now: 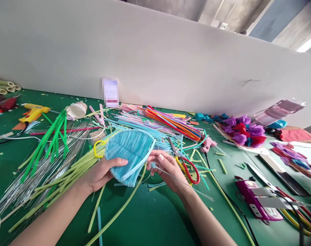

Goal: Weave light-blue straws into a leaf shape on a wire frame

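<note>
A blue leaf-shaped piece, built from rows of pipe cleaners, is held tilted above the table. My left hand grips its lower left side, thumb across the front and the other fingers behind. A paler blue strip runs along its right edge. Beside that edge, my right hand has its fingers closed on a thin wire with a small blue tuft near the fingertips. The wire trails across the palm to the right. Part of the right fingers' grip is hidden.
Red-handled scissors lie right of the hands. Behind are colourful pipe cleaners; yellow-green ones lie left. A yellow glue gun, pink glue gun, purple power strip and fabric-like flowers surround the workspace.
</note>
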Action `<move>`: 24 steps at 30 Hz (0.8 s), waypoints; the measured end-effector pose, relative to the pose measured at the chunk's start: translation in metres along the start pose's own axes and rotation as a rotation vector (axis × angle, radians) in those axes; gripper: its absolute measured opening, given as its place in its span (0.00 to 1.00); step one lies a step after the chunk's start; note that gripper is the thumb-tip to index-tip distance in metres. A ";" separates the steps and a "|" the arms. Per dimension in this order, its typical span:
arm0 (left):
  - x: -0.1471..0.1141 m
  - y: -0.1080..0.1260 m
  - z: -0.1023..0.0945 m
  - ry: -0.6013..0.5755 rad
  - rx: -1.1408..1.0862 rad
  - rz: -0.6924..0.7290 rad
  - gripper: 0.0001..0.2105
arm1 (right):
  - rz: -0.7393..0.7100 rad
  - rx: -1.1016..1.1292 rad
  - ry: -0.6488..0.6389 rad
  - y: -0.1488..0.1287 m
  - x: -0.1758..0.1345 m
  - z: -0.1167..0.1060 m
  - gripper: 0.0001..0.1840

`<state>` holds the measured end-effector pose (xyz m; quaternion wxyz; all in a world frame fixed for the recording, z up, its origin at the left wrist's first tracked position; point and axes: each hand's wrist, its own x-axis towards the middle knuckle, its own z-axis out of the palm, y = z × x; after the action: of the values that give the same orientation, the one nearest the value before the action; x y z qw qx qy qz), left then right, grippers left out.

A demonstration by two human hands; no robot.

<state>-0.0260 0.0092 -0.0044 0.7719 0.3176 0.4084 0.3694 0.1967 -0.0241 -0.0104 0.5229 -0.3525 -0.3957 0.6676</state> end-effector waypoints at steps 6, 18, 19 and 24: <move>0.011 -0.004 0.008 0.169 -0.017 0.311 0.28 | 0.033 -0.038 0.032 0.008 0.000 0.011 0.15; 0.004 -0.011 0.019 0.171 -0.070 0.326 0.28 | 0.165 -0.158 0.105 0.026 -0.006 0.036 0.15; 0.004 -0.011 0.018 0.159 -0.076 0.308 0.28 | 0.159 -0.169 0.106 0.026 -0.006 0.037 0.15; 0.005 -0.009 0.015 0.181 -0.058 0.288 0.27 | 0.121 -0.218 0.107 0.027 -0.006 0.037 0.12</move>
<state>-0.0080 0.0059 -0.0069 0.6799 0.3158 0.4155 0.5151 0.1536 -0.0397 -0.0177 0.4605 -0.4658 -0.4153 0.6313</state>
